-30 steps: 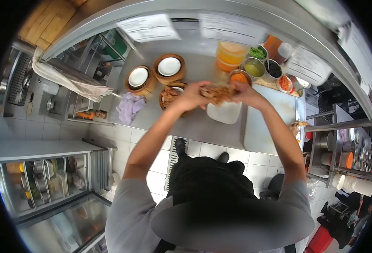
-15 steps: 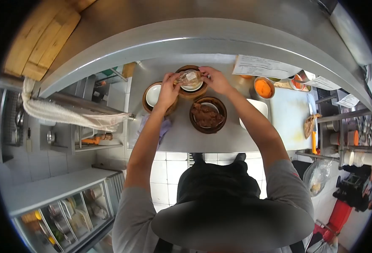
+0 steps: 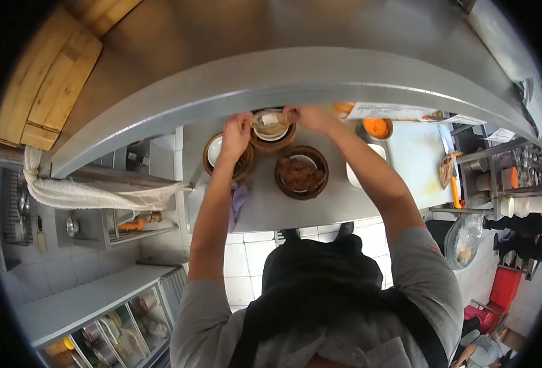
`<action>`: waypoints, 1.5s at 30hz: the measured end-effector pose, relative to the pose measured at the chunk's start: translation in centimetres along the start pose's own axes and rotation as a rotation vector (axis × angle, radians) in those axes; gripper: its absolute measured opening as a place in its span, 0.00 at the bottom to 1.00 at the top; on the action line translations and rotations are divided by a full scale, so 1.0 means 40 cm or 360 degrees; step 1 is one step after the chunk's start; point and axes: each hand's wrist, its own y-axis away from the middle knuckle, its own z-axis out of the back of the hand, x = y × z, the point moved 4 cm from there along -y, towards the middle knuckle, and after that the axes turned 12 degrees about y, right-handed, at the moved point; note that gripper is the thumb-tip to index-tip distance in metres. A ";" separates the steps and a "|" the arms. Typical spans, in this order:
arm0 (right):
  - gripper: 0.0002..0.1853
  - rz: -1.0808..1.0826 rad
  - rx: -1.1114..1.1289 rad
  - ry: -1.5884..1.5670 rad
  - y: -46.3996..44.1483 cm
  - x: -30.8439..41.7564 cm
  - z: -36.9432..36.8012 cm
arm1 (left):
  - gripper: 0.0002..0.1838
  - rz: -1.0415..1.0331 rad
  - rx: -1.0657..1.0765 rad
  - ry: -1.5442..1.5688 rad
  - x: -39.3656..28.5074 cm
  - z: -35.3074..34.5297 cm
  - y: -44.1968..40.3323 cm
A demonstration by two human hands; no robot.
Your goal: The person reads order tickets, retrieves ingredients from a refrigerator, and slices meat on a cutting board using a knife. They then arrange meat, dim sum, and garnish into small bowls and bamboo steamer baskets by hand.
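Observation:
My left hand (image 3: 238, 136) pinches the left side of a clear plastic bag (image 3: 271, 121) with brownish food and a white label. My right hand (image 3: 308, 118) grips the bag's right upper edge, partly blurred and close under the shelf edge. The bag hangs over a white bowl (image 3: 273, 136) inside the rear round wooden steamer basket (image 3: 273, 147). Left of it, a second basket (image 3: 208, 164) holds a white bowl (image 3: 215, 149), partly behind my left hand. Nearer to me, a third basket (image 3: 278, 185) holds reddish-brown pieces of food (image 3: 300, 175), perhaps meat.
A metal shelf (image 3: 271, 92) juts over the back of the steel counter (image 3: 259, 211). Rightward are a white dish (image 3: 358, 175), a container of orange food (image 3: 376, 128), a white cutting board (image 3: 413, 165) and an orange-handled knife (image 3: 456, 195). A purple cloth (image 3: 239, 199) lies left.
The view has tipped, so the shelf covers more of the counter's back. Both hands keep hold of the bag, now spread a little wider between them over the rear bowl.

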 end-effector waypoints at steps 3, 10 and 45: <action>0.11 0.0143 -0.0005 -0.0099 -0.025 -0.020 0.011 | 0.11 -0.0070 -0.0029 -0.0033 0.005 0.043 -0.036; 0.08 0.0346 -0.0672 0.0441 -0.071 0.029 0.071 | 0.10 0.0048 -0.0077 0.0220 -0.033 0.070 -0.106; 0.20 -0.1381 -0.1183 -0.0384 1.399 -0.527 0.306 | 0.36 0.0200 0.1354 -0.0045 -0.691 -1.548 -0.040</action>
